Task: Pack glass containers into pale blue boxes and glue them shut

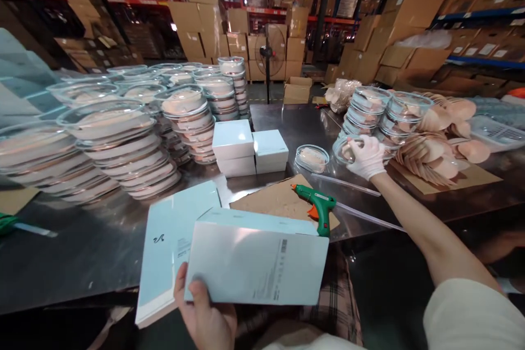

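At a steel table (102,240), the bare left hand (207,320) grips a pale box (256,262) by its lower edge, near the table's front. The gloved right hand (367,156) closes around a clear dish (348,149) farther back, beside a second dish (311,158) and a green glue gun (318,205).

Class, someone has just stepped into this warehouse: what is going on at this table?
A person stands at a metal table. The bare left hand holds a pale blue box near its open lid. The gloved right hand grips a clear round container beside stacked ones. A green glue gun lies on cardboard.
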{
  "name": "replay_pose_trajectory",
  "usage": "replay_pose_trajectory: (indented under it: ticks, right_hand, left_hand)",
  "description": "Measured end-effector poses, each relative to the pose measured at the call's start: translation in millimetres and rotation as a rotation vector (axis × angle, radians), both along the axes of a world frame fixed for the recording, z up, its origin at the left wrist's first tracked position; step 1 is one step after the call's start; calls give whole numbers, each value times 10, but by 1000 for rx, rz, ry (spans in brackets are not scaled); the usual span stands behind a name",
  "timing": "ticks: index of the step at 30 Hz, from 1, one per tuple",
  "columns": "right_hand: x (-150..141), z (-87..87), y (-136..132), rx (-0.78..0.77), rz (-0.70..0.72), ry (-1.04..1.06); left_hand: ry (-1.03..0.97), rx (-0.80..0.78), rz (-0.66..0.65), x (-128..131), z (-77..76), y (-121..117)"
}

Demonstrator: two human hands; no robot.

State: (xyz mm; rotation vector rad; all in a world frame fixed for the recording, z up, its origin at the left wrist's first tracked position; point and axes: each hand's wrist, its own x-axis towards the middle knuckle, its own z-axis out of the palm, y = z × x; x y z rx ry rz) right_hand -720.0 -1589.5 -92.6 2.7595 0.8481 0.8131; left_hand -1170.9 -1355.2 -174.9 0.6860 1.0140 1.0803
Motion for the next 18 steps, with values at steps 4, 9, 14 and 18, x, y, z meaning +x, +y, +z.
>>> replay_pose_trajectory:
  ticks: [4,9,14,18]
  right_hand:
    - [17,-260,-436,-141,-17,120]
    - [37,-119,-669,-189,81,166]
    - [-52,-44,-731,-131,99,213]
    - [-72,66,-861,258,-46,191]
  left_hand:
    - [26,-72,18,7,26,-34]
    - [-13,-35,-8,105,60,-99]
    - [-76,-129,-54,61,109,-167]
    - [-49,-172,13,9,165,-125]
